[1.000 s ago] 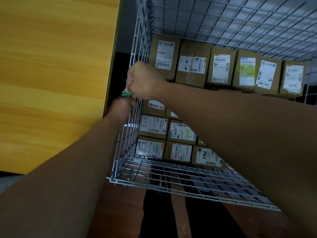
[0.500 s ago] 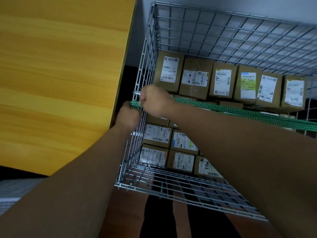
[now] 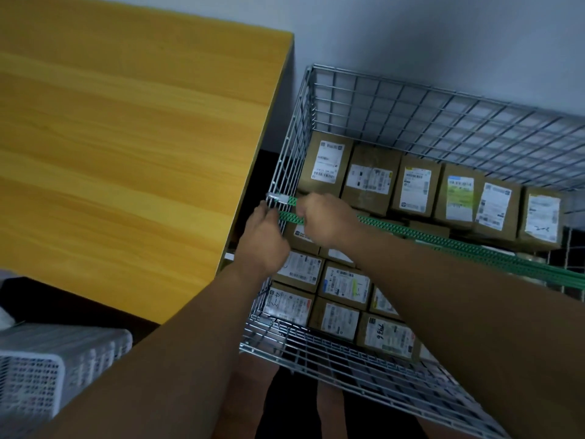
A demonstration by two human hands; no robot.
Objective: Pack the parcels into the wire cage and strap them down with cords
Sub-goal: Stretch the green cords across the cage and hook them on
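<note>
Two bare forearms reach over the near wall of the wire cage (image 3: 348, 359) toward its left wall. Off the cage's near left corner stands a white basket (image 3: 31, 381) with a perforated side. Inside the cage, cardboard parcels (image 3: 343, 285) with white labels lie packed in rows on the floor. Above them, close to the cage's left wall, the right hand (image 3: 326, 221) has its fingers curled in a fist round a green cord (image 3: 474, 248). The cord is patterned with small holes and runs from that wall over the parcels toward the cage's right side. The left hand (image 3: 264, 240) is at the cage's left wall, fingertips on the mesh where the cord meets it. I cannot tell whether they pinch cord or wire. Just above, a metal hook (image 3: 273, 196) on the cord's end sits on a wire of that wall. Further in, a taller row of parcels stands along the cage's back wall. A yellow wooden surface (image 3: 126, 153) lies left of the cage, and a grey wall (image 3: 443, 42) rises behind it.
</note>
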